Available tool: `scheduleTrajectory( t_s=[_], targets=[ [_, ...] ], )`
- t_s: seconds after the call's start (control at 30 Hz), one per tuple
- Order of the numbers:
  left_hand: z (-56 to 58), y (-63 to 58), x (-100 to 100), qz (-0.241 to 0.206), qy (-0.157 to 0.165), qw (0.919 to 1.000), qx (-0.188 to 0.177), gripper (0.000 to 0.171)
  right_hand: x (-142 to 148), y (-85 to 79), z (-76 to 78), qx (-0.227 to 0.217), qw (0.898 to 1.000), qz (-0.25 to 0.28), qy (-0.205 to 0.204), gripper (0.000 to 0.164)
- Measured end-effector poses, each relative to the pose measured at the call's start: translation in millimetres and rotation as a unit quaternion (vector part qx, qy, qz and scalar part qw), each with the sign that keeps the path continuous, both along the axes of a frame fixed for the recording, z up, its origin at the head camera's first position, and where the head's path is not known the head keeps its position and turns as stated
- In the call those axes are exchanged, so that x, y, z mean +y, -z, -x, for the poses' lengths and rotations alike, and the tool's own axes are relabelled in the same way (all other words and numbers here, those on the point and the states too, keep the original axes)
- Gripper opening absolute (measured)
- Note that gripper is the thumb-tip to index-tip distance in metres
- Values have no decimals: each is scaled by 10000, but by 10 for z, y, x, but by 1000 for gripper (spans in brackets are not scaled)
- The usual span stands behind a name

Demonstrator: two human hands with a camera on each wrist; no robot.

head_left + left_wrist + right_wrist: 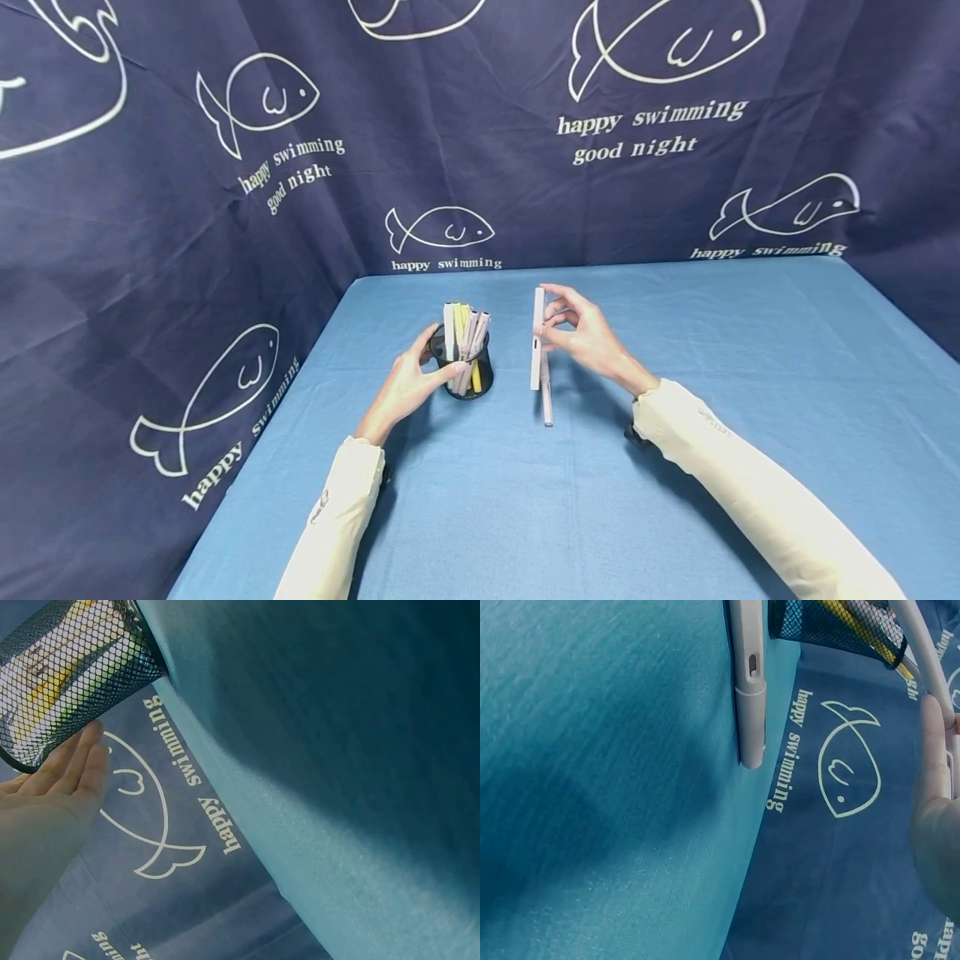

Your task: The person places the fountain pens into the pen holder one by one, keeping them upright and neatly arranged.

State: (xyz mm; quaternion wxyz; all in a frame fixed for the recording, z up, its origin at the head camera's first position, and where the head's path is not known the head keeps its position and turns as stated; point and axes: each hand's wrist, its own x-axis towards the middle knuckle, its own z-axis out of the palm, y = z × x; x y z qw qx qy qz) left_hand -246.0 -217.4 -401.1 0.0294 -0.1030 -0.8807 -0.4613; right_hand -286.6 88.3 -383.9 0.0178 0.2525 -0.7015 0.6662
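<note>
A black mesh pen holder (pixel 487 375) stands on the table with several white, yellow and pale pink markers (pixel 460 321) inside. My left hand (pixel 408 379) holds it from the left side, thumb across the front and fingers around the back. The left wrist view shows the fingers against the mesh wall (pixel 82 675). To the right of the holder, my right hand (pixel 590 335) pinches a pale marker (pixel 536 367) above the table, between thumb and fingers. Below it, a second pale pink marker (pixel 547 408) lies on the cloth; its clip end shows in the right wrist view.
A blue cloth (pixel 517 517) covers the table. Dark blue curtains (pixel 525 200) with white fish drawings and lettering hang behind it and along its left side.
</note>
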Motion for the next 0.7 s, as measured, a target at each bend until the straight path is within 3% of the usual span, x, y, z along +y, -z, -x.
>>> scheduleTrajectory(
  t_s=[0.7],
  targets=[
    [4,15,6,-92,-16,10000,-10,88,-217,-80,-4,116,9999,59,-115,67]
  ],
)
